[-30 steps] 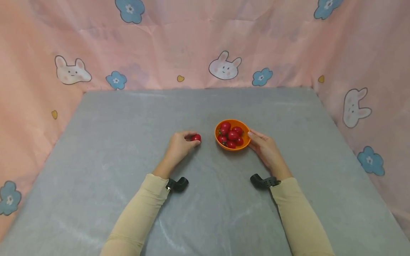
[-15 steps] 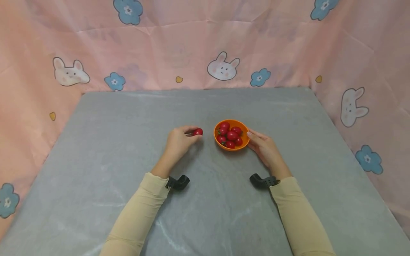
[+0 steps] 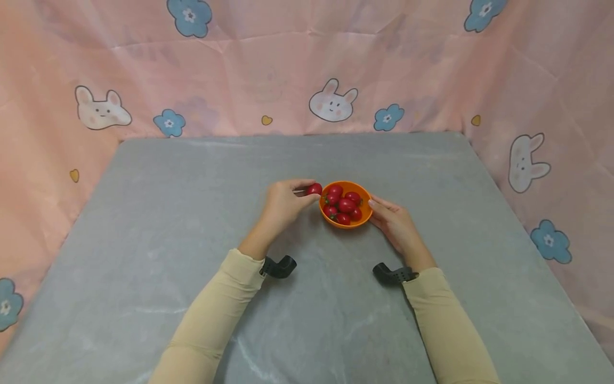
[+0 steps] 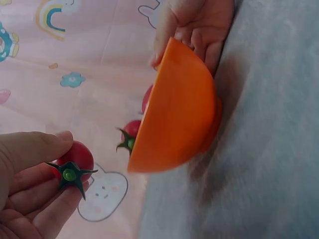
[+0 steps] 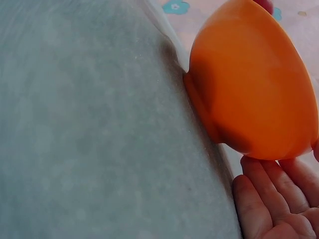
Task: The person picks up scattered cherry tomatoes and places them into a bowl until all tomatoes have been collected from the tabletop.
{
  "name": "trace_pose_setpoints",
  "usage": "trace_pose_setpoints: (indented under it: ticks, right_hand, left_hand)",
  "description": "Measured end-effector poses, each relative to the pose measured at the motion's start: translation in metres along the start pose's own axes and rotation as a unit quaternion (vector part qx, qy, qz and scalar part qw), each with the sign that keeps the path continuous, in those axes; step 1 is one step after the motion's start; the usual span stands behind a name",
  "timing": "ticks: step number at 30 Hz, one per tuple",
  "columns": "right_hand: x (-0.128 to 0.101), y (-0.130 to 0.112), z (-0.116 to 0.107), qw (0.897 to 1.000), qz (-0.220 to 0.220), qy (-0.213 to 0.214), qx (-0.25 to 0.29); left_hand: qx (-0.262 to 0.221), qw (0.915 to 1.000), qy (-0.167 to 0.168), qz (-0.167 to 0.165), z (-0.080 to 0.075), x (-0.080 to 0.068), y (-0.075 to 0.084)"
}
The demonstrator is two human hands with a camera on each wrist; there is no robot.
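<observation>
1. Your left hand (image 3: 284, 204) pinches a tomato (image 3: 314, 189) just left of the bowl (image 3: 363, 214) rim, stem pointing back at you.
2. Your right hand (image 3: 394, 223) lies with fingers straight against the bowl's right wall, steadying it.
3. The left hand is nearer; the bowl lies to its right.
4. A second ago the tomato sat on the cloth (image 3: 168, 213), well left of the bowl.

No readable text anywhere.
Pink backdrop cloth (image 3: 307, 64) carries only drawn rabbits, flowers, hearts and a rainbow; orange bowl (image 3: 346, 220) and grey table cover (image 3: 192, 213) are plain, with no labels, brands or numbers.
</observation>
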State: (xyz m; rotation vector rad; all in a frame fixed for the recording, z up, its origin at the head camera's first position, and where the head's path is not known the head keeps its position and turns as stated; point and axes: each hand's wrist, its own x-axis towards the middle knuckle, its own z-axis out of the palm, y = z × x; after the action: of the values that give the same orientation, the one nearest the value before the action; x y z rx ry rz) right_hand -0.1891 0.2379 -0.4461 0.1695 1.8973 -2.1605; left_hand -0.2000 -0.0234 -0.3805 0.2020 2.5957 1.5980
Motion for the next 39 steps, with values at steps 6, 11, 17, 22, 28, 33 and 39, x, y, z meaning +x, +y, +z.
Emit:
trace_pose_setpoints:
  ticks: [6, 11, 17, 22, 28, 33, 39]
  right_hand:
    - [0.001, 0.000, 0.001, 1.000, 0.001, 0.000, -0.004]
    - [0.001, 0.001, 0.000, 1.000, -0.001, 0.000, -0.006]
    - [0.000, 0.001, 0.000, 1.000, -0.002, -0.006, -0.004]
    - [0.001, 0.001, 0.000, 1.000, 0.003, -0.002, -0.012]
    - [0.001, 0.002, 0.000, 1.000, 0.003, 0.004, -0.021]
    - [0.000, 0.001, 0.000, 1.000, -0.002, 0.000, -0.023]
    - [-0.001, 0.001, 0.000, 1.000, -0.007, -0.002, -0.021]
  left_hand:
    - [0.005, 0.9999, -0.007, 0.009, 0.005, 0.002, 0.008]
    - [0.026, 0.9992, -0.025, 0.016, 0.011, 0.006, 0.014]
    - [0.061, 0.9965, -0.047, 0.033, 0.019, 0.006, 0.020]
    - [0.117, 0.9882, -0.061, 0.079, 0.025, 0.003, 0.024]
    - [0.188, 0.9682, -0.081, 0.143, 0.036, -0.003, 0.025]
    - [0.209, 0.9599, -0.092, 0.162, 0.042, -0.005, 0.025]
    - [0.237, 0.9507, -0.090, 0.178, 0.046, -0.006, 0.021]
